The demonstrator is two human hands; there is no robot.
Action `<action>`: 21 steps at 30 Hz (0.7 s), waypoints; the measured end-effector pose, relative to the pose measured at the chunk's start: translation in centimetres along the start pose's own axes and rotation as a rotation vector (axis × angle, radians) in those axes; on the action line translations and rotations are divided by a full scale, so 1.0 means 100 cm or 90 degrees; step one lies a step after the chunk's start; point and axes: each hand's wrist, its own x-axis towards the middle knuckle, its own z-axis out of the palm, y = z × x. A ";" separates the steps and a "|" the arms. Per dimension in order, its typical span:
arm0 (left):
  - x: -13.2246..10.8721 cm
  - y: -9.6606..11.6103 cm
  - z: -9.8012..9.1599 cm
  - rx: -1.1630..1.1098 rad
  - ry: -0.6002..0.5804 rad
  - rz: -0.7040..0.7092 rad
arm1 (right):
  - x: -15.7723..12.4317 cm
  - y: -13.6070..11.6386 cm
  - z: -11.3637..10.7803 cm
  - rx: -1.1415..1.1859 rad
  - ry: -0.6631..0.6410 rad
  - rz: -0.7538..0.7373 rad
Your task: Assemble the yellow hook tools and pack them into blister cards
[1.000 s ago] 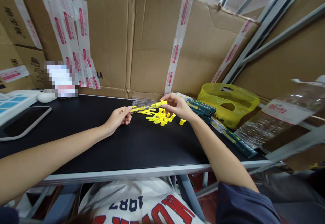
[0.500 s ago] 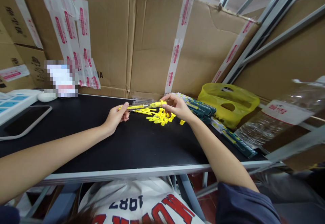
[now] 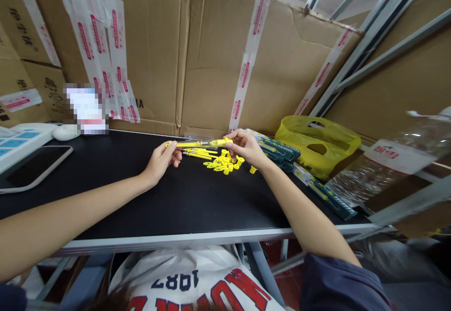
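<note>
Above the table, a slim yellow pen-like tool [image 3: 192, 144] with a greyish middle stretch is held nearly level between my two hands. The fingers of my left hand [image 3: 160, 161] are closed around its left end. At the other end, my right hand [image 3: 249, 150] pinches the yellow cap-like piece [image 3: 221, 142]. Just below lies a pile of small yellow plastic parts [image 3: 225, 162], with loops and caps among them. Several thin yellow sticks [image 3: 200, 153] lie to the left of that pile, partly hidden by the tool.
Dark green printed packs [image 3: 278, 151] and a yellow plastic bag [image 3: 317, 144] lie at the right. Beside them leans a large clear bottle [image 3: 380, 160]. A phone [image 3: 35, 167] and a white power strip [image 3: 26, 139] are at the left. A cardboard wall [image 3: 218, 66] stands behind the black table [image 3: 176, 207].
The tool's left end has risen slightly with my left hand, so it lies more level. My right hand stays almost in place, still pinching the cap end.
</note>
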 end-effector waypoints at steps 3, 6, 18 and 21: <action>0.000 0.003 0.000 0.004 0.009 -0.016 | 0.001 -0.002 0.003 -0.001 0.002 -0.003; 0.001 0.010 0.000 -0.034 0.045 -0.082 | 0.002 -0.001 0.008 0.009 0.018 -0.002; -0.015 0.026 -0.016 -0.020 0.157 -0.105 | -0.019 0.026 0.041 0.080 0.060 0.083; -0.016 0.029 -0.016 0.036 0.156 -0.033 | -0.025 0.023 0.045 0.071 0.074 0.056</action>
